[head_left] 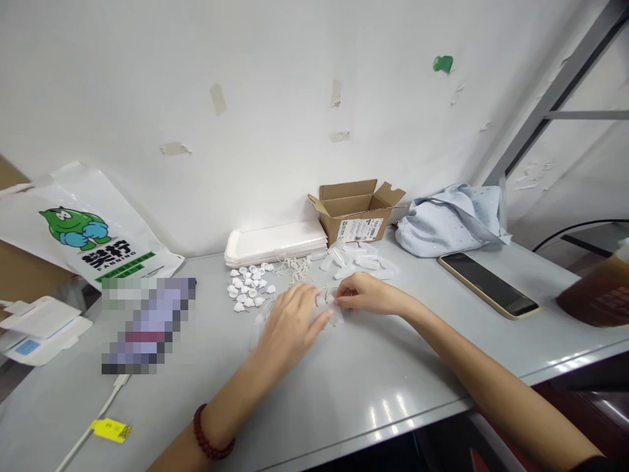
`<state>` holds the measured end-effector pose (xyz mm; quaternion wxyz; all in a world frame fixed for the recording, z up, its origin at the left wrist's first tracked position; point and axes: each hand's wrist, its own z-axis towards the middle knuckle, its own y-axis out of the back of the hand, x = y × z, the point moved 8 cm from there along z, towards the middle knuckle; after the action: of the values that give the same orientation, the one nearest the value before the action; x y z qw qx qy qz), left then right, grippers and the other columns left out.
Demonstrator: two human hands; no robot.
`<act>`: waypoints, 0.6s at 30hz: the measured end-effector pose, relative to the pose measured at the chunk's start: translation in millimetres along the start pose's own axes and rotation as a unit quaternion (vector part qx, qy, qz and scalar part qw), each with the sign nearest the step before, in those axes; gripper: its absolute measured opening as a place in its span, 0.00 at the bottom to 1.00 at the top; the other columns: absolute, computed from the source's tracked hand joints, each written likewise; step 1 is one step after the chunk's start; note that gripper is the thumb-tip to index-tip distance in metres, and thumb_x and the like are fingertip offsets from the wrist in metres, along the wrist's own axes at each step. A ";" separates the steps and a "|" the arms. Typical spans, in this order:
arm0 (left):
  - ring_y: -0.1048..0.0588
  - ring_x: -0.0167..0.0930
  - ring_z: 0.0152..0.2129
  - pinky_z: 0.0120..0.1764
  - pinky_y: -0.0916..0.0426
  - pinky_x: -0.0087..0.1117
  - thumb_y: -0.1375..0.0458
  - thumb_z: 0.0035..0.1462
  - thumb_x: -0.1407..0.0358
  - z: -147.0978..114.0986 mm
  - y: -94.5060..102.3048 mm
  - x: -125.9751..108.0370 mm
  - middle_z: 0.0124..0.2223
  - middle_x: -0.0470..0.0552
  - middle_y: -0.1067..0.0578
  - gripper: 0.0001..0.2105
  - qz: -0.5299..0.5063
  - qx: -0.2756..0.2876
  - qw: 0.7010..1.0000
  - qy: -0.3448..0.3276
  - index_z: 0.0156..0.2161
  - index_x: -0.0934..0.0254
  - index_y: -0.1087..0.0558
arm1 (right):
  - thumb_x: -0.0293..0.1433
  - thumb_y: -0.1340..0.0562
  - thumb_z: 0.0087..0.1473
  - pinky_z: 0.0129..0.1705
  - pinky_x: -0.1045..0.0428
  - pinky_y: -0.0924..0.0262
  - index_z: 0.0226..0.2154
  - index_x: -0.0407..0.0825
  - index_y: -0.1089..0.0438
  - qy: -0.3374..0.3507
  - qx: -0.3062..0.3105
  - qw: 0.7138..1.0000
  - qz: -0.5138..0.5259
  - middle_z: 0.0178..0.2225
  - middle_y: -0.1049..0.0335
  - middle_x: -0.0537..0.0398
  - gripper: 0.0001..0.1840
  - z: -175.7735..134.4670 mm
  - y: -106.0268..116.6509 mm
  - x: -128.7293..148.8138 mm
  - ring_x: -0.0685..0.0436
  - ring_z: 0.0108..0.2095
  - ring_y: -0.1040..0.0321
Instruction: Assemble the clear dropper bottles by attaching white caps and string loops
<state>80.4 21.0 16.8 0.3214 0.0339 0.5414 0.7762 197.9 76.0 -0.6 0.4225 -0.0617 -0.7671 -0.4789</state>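
Near the middle of the grey table, my left hand (292,321) lies over small clear plastic pieces (336,316), its fingers bent and its thumb held apart. My right hand (363,293) faces it from the right, thumb and index finger pinched on one of the clear pieces; its exact shape is hard to make out. Small white caps (250,282) lie loose to the left of the hands. Behind the hands are a tangle of thin white cords (295,269) and a pile of clear plastic tubes (361,259). More clear plastic shows partly under my left hand.
A stack of white trays (278,242) and an open cardboard box (356,213) stand against the wall. To the right are a pale blue cloth bag (452,219), a phone (489,285) and a brown drink cup (597,292). A white bag (88,223) and a cable (88,429) are left.
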 end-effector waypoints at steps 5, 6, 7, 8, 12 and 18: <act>0.31 0.39 0.45 0.48 0.35 0.44 0.54 0.60 0.67 2.5 25.6 62.3 0.42 0.56 0.25 0.11 0.017 -0.045 0.995 0.090 0.35 0.64 0.30 | 0.30 0.43 0.52 0.27 0.55 0.44 0.26 0.45 0.31 -0.018 -0.112 0.993 -0.016 0.23 0.30 0.56 0.08 -1.3 21.0 -2.4 0.50 0.24 0.35; 0.30 0.39 0.44 0.48 0.35 0.44 0.54 0.59 0.68 2.0 29.4 73.8 0.41 0.55 0.24 0.11 0.025 -0.050 0.993 0.105 0.34 0.64 0.29 | 0.28 0.43 0.53 0.28 0.55 0.44 0.28 0.45 0.31 -0.019 -0.145 0.989 -0.037 0.25 0.29 0.55 0.07 -1.7 26.3 -2.7 0.49 0.26 0.34; 0.30 0.39 0.43 0.47 0.34 0.44 0.55 0.58 0.69 1.4 32.1 83.3 0.39 0.55 0.24 0.11 0.028 -0.052 0.991 0.116 0.34 0.64 0.29 | 0.27 0.44 0.53 0.30 0.54 0.43 0.30 0.45 0.30 -0.016 -0.175 0.982 -0.066 0.28 0.28 0.53 0.07 -1.9 30.9 -2.7 0.48 0.29 0.33; 0.30 0.39 0.42 0.46 0.34 0.43 0.55 0.57 0.69 0.8 33.7 90.8 0.39 0.54 0.24 0.11 0.030 -0.054 0.990 0.127 0.34 0.63 0.29 | 0.26 0.44 0.54 0.33 0.54 0.43 0.33 0.45 0.30 -0.011 -0.199 0.975 -0.099 0.32 0.27 0.51 0.07 -1.8 34.3 -2.7 0.47 0.32 0.33; 0.29 0.38 0.44 0.48 0.34 0.43 0.56 0.55 0.71 1.0 29.0 93.7 0.41 0.53 0.23 0.14 0.032 -0.045 0.992 0.115 0.34 0.63 0.27 | 0.21 0.45 0.55 0.40 0.51 0.42 0.43 0.44 0.30 0.007 -0.223 0.950 -0.219 0.45 0.30 0.44 0.14 3.4 36.8 -7.4 0.41 0.45 0.35; 0.30 0.39 0.45 0.48 0.33 0.45 0.55 0.54 0.72 0.5 17.9 86.5 0.43 0.54 0.23 0.15 0.033 -0.024 0.994 0.100 0.35 0.63 0.26 | 0.16 0.45 0.52 0.44 0.50 0.44 0.45 0.43 0.30 0.029 -0.186 0.944 -0.272 0.45 0.30 0.45 0.19 12.8 32.5 -16.7 0.40 0.47 0.38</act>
<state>3.9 64.1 6.9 0.2407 -0.0342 0.5504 0.7987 217.1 108.5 7.4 0.2790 0.0856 -0.6395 -0.7112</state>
